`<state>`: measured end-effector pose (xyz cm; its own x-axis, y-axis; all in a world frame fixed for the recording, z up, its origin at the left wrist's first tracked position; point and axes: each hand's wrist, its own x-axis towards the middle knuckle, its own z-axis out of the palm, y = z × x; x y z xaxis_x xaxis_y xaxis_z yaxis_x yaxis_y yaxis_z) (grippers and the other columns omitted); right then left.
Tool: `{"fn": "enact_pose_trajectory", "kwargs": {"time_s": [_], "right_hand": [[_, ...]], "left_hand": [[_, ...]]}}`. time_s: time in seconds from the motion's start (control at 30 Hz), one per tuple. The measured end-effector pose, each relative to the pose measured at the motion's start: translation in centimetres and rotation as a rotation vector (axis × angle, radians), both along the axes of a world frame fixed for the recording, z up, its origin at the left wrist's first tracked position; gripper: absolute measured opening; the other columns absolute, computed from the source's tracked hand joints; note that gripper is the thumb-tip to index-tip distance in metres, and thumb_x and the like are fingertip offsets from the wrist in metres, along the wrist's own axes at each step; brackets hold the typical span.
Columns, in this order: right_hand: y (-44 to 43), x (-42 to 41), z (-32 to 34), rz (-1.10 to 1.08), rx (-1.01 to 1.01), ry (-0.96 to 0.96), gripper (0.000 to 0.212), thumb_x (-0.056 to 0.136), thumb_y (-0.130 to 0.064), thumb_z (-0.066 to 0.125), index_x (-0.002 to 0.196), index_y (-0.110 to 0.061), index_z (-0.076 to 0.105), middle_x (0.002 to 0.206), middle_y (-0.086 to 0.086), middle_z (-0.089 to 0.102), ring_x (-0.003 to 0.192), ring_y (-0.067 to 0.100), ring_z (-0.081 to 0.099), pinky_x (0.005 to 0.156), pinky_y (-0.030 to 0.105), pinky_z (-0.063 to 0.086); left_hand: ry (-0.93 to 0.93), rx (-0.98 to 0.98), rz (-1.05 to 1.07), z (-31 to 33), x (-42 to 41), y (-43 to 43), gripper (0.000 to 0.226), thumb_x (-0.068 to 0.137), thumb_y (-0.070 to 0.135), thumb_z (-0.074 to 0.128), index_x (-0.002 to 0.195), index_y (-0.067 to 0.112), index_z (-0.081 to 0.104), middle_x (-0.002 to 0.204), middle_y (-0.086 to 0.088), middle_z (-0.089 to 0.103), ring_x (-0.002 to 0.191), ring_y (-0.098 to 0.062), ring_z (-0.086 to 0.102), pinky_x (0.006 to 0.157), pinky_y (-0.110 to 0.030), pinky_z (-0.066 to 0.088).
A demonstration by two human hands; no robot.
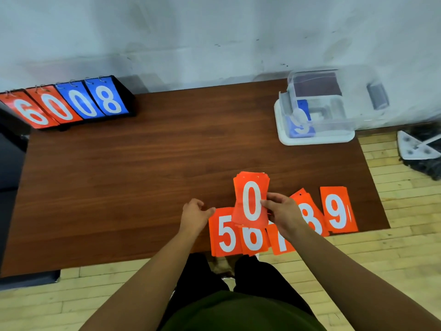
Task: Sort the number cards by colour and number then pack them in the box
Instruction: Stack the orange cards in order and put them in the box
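- The right hand [281, 211] pinches a stack of orange cards [250, 199] by its right edge, thumb on the face and fingers behind; a white 0 is on top.
- The stack is held just above the near row of cards. Its long axis runs away from the person, with the top of the digit and the two punched holes toward the far wall and a slight lean to the left.
- The left hand [195, 213] holds nothing and its fingers are loosely curled. Its thumb tip is right at the far left corner of the 5 card [225, 232]; I cannot tell whether it touches.
- Five orange piles lie in a row along the near right edge of the worktop [143, 175], each with its long axis pointing away from the person.
- The 5 card and the 6 card [253, 240] sit straight and overlap, and the held stack covers the top of the 6.
- The 7 card [282, 242] is partly hidden under the right wrist.
- The 8 card [312, 216] leans with its top to the left, and the 9 card [337, 211] lies at the right end of the row.
- A clear plastic box [334, 130] stands at the far right corner, well apart from the row, and a blue 9 card [300, 125] shows through its near left side.
- A flip scoreboard [66, 103] at the far left reads 6 0 in orange and 0 8 in blue.
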<state>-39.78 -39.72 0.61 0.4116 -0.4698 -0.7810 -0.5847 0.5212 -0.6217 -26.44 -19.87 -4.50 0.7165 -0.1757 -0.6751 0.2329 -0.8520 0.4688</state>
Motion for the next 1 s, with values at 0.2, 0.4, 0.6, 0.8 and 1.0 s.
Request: {"fn": "enact_pose_trajectory", "kwargs": {"time_s": [0.2, 0.4, 0.6, 0.8, 1.0], "right_hand": [[-2.0, -2.2, -0.8, 0.002, 0.002, 0.009, 0.023, 0.091, -0.018, 0.067, 0.113, -0.016, 0.065, 0.101, 0.000, 0.073, 0.088, 0.021, 0.072, 0.064, 0.031, 0.060], [-3.1, -2.8, -1.9, 0.009, 0.045, 0.023, 0.024, 0.090, -0.022, 0.068, 0.113, -0.019, 0.064, 0.105, 0.002, 0.074, 0.091, 0.024, 0.073, 0.083, 0.046, 0.059], [-4.4, -2.2, -2.1, 0.043, 0.060, 0.017, 0.025, 0.089, -0.022, 0.069, 0.114, -0.020, 0.066, 0.107, 0.003, 0.074, 0.095, 0.025, 0.072, 0.086, 0.049, 0.057], [-4.8, -0.4, -0.9, 0.087, 0.163, -0.035, 0.016, 0.089, -0.018, 0.069, 0.105, -0.022, 0.068, 0.106, 0.003, 0.074, 0.097, 0.025, 0.072, 0.088, 0.049, 0.057], [-4.2, 1.9, 0.8, 0.158, 0.283, -0.176, 0.025, 0.091, -0.017, 0.066, 0.115, -0.012, 0.067, 0.109, 0.006, 0.074, 0.100, 0.024, 0.072, 0.091, 0.048, 0.056]], "left_hand": [[-0.134, 0.262, -0.205, -1.7, -3.5, -1.9, 0.076, 0.078, 0.042, 0.079, 0.134, 0.008, 0.041, 0.134, -0.017, 0.047, 0.127, -0.035, 0.042, 0.102, -0.043, 0.042], [-0.198, 0.217, -0.167, -3.7, -5.3, -1.8, 0.047, 0.080, 0.028, 0.077, 0.116, 0.007, 0.055, 0.118, -0.013, 0.058, 0.116, -0.032, 0.051, 0.098, -0.039, 0.040], [-0.124, -0.062, 0.250, -1.7, -3.2, 0.5, 0.009, 0.091, 0.018, 0.061, 0.099, 0.015, 0.062, 0.103, -0.008, 0.067, 0.093, -0.025, 0.063, 0.077, -0.032, 0.047], [-0.176, -0.257, 0.450, 2.6, 0.2, 2.0, 0.021, 0.086, 0.017, 0.073, 0.103, 0.018, 0.061, 0.097, 0.000, 0.069, 0.091, -0.021, 0.068, 0.076, -0.034, 0.056], [-0.085, -0.456, 0.446, 6.9, 0.9, -2.0, 0.041, 0.077, 0.026, 0.083, 0.111, 0.020, 0.061, 0.097, 0.003, 0.072, 0.084, -0.014, 0.071, 0.067, -0.029, 0.057]]}}
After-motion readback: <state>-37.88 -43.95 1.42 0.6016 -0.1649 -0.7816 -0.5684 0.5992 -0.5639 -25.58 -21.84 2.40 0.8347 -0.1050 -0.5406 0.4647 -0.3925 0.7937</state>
